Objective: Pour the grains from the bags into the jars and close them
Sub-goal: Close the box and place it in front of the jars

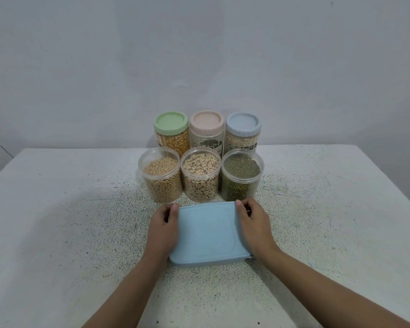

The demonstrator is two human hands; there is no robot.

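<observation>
Left hand (162,229) and right hand (253,227) curl round opposite edges of the blue lidded box (206,233) on the table (57,233), thumbs on top, likely pressing its lid home. Just behind stand 3 uncapped, filled jars: soybean jar (160,177), pea jar (200,177), mung jar (242,176).

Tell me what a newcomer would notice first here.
The left hand and right hand grip the sides of a light-blue rectangular container on the speckled table. Behind it stand grain jars: tan-bean jar, black-eyed-pea jar and mung-bean jar in front; green-lidded jar, pink-lidded jar and blue-lidded jar at the back.
</observation>
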